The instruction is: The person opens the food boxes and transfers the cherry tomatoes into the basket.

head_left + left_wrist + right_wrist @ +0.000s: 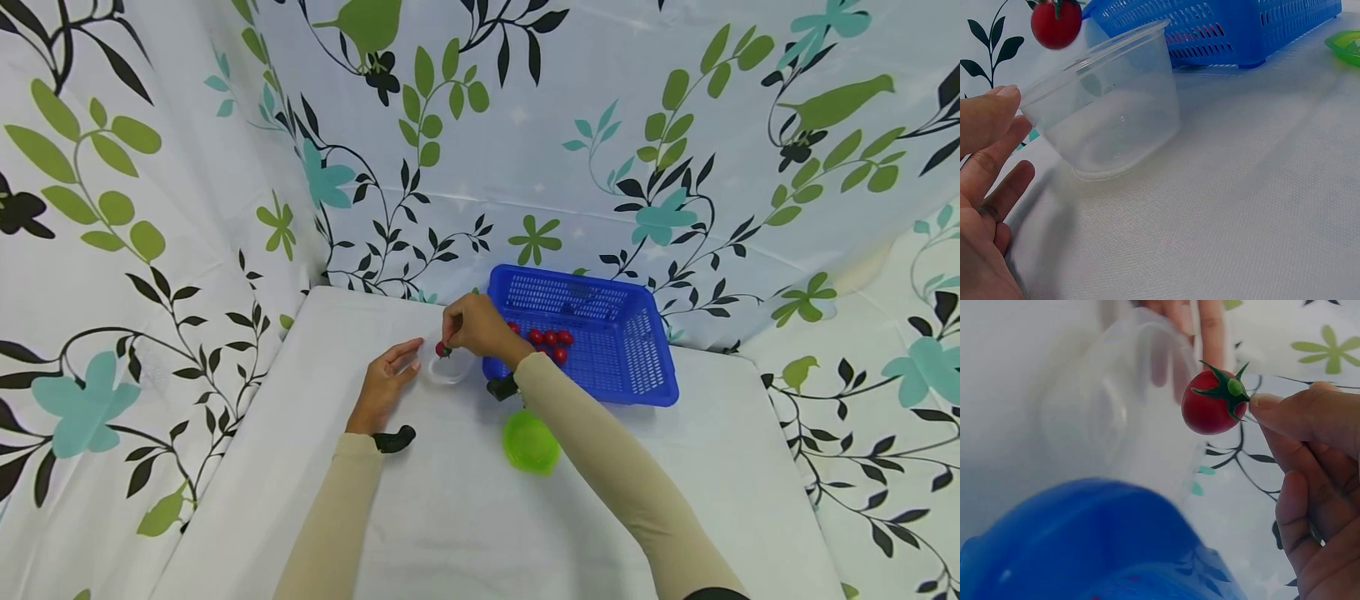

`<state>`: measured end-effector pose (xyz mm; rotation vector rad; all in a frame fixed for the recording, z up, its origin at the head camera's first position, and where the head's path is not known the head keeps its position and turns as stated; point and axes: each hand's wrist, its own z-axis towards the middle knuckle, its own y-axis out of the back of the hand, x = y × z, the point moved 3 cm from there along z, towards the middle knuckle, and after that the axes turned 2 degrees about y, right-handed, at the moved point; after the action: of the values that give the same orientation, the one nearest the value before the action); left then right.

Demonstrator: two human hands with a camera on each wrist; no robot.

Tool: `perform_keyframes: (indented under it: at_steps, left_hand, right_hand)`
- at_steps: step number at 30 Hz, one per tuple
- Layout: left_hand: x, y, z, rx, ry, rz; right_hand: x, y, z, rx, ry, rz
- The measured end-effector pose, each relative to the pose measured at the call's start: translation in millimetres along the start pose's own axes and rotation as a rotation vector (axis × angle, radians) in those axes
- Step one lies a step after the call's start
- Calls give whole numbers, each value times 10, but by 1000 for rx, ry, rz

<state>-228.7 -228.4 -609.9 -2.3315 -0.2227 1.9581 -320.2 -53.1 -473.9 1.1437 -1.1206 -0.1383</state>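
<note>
My right hand (480, 329) pinches a cherry tomato (1202, 415) by its green stem, thumb against fingertip. The tomato hangs over the rim of a clear plastic container (1116, 119), and nothing shows inside that container in the left wrist view. Beside the container, my left hand (378, 390) has its fingers loosely extended, with the fingertips right at the rim. Several more red tomatoes (551, 337) lie in the left part of a blue perforated basket (645, 379), just right of the container.
A bright green bowl (531, 442) sits on the white-covered table (450, 517), in front of the basket and beneath my right forearm in the head view. Printed cloth (525, 133) with leaves and birds hangs behind the table and along its sides.
</note>
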Motion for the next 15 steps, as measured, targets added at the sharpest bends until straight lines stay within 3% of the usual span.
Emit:
perform_keyframes:
  at_steps: [7, 15]
  left_hand:
    - [-17, -4, -3, -5, -5, 7]
    - [-42, -21, -15, -2, 5, 20]
  right_hand:
    - [37, 101, -73, -60, -4, 136]
    - [46, 212, -161, -108, 4, 199]
